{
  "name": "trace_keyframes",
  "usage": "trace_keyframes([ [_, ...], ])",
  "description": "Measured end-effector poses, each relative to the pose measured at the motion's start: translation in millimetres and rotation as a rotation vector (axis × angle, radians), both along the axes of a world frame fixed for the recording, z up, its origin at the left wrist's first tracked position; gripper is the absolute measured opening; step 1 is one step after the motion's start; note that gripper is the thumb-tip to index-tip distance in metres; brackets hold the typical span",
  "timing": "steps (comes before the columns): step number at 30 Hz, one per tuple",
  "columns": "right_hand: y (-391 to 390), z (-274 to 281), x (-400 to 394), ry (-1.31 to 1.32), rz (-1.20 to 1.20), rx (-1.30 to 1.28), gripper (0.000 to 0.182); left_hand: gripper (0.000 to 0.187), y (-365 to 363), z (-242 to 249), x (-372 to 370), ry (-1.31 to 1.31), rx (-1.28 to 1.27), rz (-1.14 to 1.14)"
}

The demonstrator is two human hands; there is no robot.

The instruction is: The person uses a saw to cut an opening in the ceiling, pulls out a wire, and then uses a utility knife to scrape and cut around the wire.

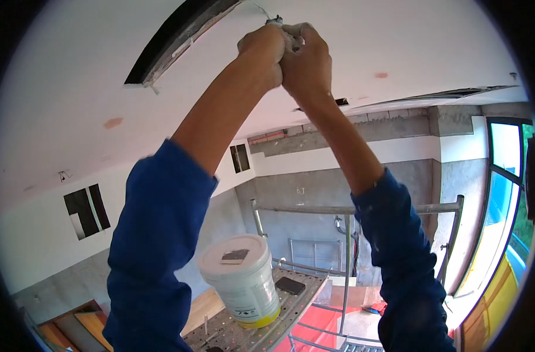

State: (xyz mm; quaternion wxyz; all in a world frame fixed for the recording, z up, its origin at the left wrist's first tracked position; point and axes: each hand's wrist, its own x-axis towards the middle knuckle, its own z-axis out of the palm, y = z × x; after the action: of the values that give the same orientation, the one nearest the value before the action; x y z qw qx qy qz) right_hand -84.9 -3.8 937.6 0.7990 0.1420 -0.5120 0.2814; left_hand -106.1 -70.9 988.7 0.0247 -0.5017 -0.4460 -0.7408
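Note:
Both my hands are raised overhead, pressed together just under the white ceiling. My left hand is closed in a fist, its fingers mostly turned away from view. Against it, my right hand is also closed, with pale dust or plaster on the fingers. A small grey, jagged-topped piece sticks out above the left fist; I cannot make out what it belongs to. A thin crack or wire runs from it across the ceiling. Left of the hands is a long dark slot with rough edges.
Below me is a perforated scaffold platform carrying a lidded white bucket and a dark phone. A scaffold rail crosses ahead. Tall windows stand at right. Wall openings show at left.

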Motion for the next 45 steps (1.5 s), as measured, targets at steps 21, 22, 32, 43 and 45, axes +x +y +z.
trace_keyframes([
  [21,11.8,-41.1,-2.3,-0.228,0.553,0.066,0.033,0.029,-16.2,-42.6,9.1,0.225,-0.221,0.332],
  [22,3.6,-43.5,6.9,-0.274,0.64,0.045,0.034,0.028,-20.3,-39.9,9.2,0.24,-0.23,0.318],
  [32,20.4,19.0,-43.1,0.022,0.455,0.053,0.03,0.026,16.6,14.7,-16.4,0.103,0.038,0.179],
  [43,14.2,21.0,-29.9,0.014,0.358,0.02,0.024,0.026,12.5,24.7,-4.7,0.119,-0.033,0.235],
  [45,14.4,7.8,-33.2,0.014,0.279,0.01,0.022,0.027,12.4,10.7,-13.8,0.152,-0.023,0.176],
])
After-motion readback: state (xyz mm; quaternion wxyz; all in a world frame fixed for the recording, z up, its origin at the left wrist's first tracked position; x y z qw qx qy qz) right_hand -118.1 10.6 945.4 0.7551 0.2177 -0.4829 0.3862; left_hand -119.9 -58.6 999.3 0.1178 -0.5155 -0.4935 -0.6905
